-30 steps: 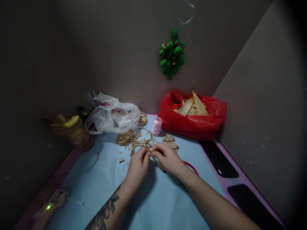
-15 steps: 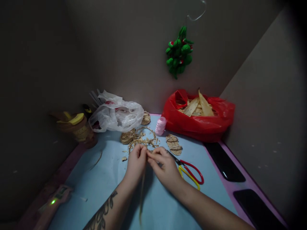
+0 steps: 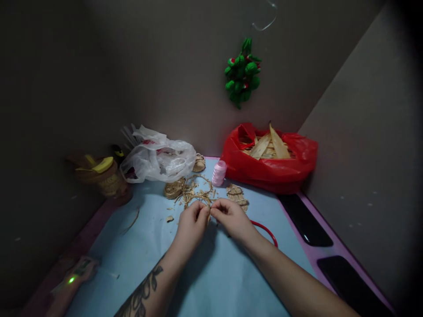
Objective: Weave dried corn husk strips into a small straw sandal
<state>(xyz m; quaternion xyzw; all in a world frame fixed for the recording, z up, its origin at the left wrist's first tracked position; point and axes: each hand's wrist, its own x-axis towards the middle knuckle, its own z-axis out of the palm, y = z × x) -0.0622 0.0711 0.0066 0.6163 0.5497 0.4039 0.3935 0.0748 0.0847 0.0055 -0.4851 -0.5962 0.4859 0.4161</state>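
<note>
My left hand [image 3: 192, 221] is closed, thumb and forefinger pinching a thin tan strip of dried plant fibre [image 3: 209, 213] at the middle of the table. Close beside it, my right hand [image 3: 231, 217] also has its fingertips pinched together on the fibre; the exact grip is too small to see. Behind both hands lie loose fibre scraps and a thin loop of twisted cord [image 3: 206, 179]. Under my right forearm are scissors, with only the red handle [image 3: 267, 229] showing. A flat woven piece [image 3: 236, 194] lies just beyond my right hand.
A coiled woven piece [image 3: 174, 189] and a pink thread spool [image 3: 218, 173] stand behind the scraps. A white plastic bag [image 3: 158, 160] and a red bag [image 3: 261, 174] holding dried leaves sit at the back. Two black phones [image 3: 307, 220] line the right edge; a pot [image 3: 110, 182] is left.
Both hands have shifted slightly right, and the right hand has turned its fingers into a closer pinch. The long strip that hung below them no longer shows. My forearm now covers the scissors' yellow handle.
</note>
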